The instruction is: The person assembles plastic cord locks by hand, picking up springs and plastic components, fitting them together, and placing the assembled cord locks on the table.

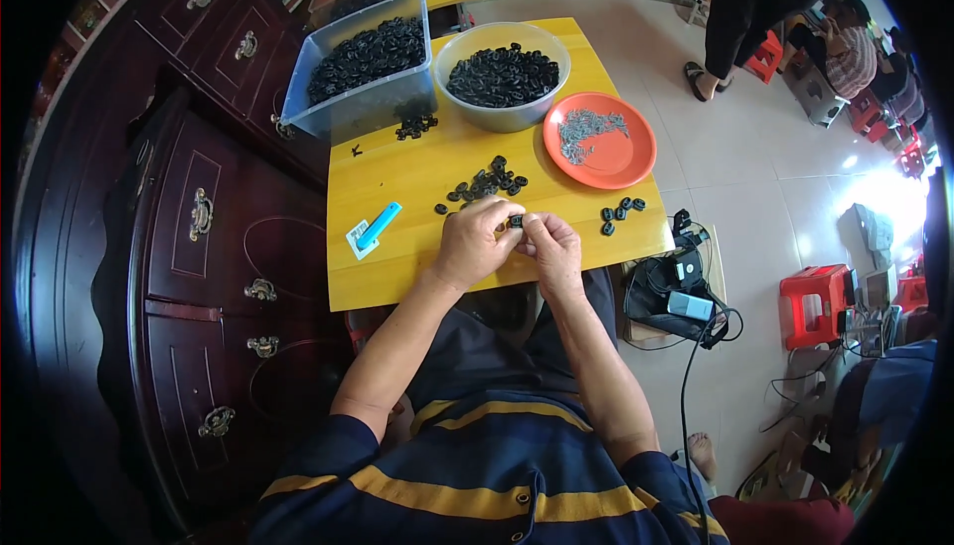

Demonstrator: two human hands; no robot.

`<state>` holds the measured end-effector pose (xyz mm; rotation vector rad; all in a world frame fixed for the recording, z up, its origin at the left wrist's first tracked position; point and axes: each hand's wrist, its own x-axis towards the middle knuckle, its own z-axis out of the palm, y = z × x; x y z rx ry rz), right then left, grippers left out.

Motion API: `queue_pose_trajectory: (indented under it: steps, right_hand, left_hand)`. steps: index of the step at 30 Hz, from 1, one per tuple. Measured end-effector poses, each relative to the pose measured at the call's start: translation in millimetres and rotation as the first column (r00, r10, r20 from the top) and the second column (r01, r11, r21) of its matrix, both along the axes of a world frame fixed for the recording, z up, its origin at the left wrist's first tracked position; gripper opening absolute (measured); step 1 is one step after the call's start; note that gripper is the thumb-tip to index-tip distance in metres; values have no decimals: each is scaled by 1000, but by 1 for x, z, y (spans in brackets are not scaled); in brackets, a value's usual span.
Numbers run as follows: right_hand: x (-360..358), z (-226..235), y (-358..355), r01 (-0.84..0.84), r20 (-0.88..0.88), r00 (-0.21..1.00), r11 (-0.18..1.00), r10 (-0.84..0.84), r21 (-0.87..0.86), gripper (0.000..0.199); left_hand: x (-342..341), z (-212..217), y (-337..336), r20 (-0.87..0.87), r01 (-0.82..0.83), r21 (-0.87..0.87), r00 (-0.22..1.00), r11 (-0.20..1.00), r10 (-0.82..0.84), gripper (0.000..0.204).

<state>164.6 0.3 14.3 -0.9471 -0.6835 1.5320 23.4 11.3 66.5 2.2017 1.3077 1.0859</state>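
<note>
striped shirt (447, 475) nearest, both hands (472, 245) (556, 251) pinch a black piece (516, 221), its direction and long axis unclear.

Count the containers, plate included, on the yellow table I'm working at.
3: the blue bin at the far left, the round tub right of it, both holding black pieces, and the red plate at the right. Others could hide behind the bin.

Black piece (516, 220), near edge of table (417, 277): partly hidden by fingertips of left hand (472, 245) and right hand (554, 250) | Pile of dark pieces (487, 183), table's middle: near side partly covered by left hand | Grey bits (586, 131), red plate (618, 170), right edge: individual shapes too small to tell | Standing person (760, 8): cut off above
</note>
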Motion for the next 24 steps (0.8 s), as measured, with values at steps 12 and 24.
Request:
queue_pose_trajectory:
  steps: [12, 24]
  right_hand:
    - [41, -2, -17, 251, 259, 920, 949, -295, 190, 10]
    - [41, 10, -23, 241, 196, 928, 913, -315, 329, 10]
  left_hand:
    - [26, -22, 11, -210, 14, -132, 977, 991, -42, 19]
    - [60, -44, 36, -48, 135, -65, 989, 989, -139, 35]
